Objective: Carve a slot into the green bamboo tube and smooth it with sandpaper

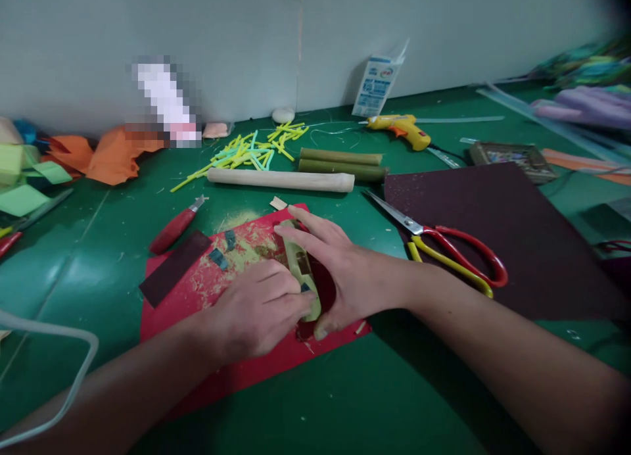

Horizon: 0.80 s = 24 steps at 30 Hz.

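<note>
A pale green length of split bamboo (294, 254) with a cut-out lies over a red sheet (276, 356). My right hand (348, 264) grips it, fingers at the far end and thumb at the near end. Pinched in my left hand (261, 304) is a small dark scrap of sandpaper (305, 287), pressed to the bamboo near its close end; the fingers hide part of it. Sawdust and shavings (221, 271) cover the red sheet. Two small dark scraps (230, 239) and a brown sandpaper strip (175, 269) lie to the left.
Red-and-yellow scissors (419, 230) rest partly on a large brown sheet (458, 198) at right. A red-handled knife (175, 230) lies left. Behind are a pale stick (280, 179), bamboo tubes (340, 164), yellow sticks (241, 152), a glue gun (401, 127) and a carton (377, 87).
</note>
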Available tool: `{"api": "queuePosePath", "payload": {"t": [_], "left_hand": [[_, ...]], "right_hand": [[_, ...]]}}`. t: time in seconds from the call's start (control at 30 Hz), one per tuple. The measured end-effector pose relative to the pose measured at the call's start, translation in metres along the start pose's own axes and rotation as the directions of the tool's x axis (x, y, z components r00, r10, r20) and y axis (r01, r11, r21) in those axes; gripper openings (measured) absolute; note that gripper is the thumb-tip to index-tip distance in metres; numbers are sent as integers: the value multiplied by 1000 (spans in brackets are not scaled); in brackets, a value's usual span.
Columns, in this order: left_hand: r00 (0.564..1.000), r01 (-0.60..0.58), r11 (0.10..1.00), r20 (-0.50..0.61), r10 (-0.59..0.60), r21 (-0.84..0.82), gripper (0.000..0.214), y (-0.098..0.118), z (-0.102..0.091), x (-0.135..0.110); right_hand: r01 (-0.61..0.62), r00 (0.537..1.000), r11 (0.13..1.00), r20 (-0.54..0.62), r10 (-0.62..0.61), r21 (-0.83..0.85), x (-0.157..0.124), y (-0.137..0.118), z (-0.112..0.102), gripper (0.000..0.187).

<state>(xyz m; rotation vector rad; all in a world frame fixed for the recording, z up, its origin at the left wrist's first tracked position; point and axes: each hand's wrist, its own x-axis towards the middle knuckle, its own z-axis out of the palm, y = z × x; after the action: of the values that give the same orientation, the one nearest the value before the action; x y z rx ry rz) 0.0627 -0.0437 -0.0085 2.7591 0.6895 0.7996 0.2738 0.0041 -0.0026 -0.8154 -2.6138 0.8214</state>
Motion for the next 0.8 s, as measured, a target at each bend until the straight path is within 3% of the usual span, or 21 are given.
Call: {"api": "queuePosePath", "payload": {"t": [0.2, 0.4, 0.57, 0.73, 0.8], "left_hand": [[1000, -14, 997, -8, 15, 73, 21, -8, -3, 2], [984, 158, 978, -101, -146, 134, 18, -20, -8, 2], [1000, -1, 997, 29, -1, 73, 21, -10, -8, -1], [993, 112, 979, -60, -103, 168, 23, -17, -9, 3], [997, 78, 985, -31, -74, 151, 24, -13, -9, 4]], "right_hand": [[8, 999, 995, -33, -5, 98, 1, 4, 4, 129], [27, 999, 993, -49, -22, 114, 3, 1, 10, 127], [34, 999, 994, -38, -30, 104, 2, 3, 11, 127], [78, 993, 995, -91, -73, 55, 3, 4, 10, 120], [98, 990, 995, -103, -94, 33, 3, 4, 8, 119]]}}
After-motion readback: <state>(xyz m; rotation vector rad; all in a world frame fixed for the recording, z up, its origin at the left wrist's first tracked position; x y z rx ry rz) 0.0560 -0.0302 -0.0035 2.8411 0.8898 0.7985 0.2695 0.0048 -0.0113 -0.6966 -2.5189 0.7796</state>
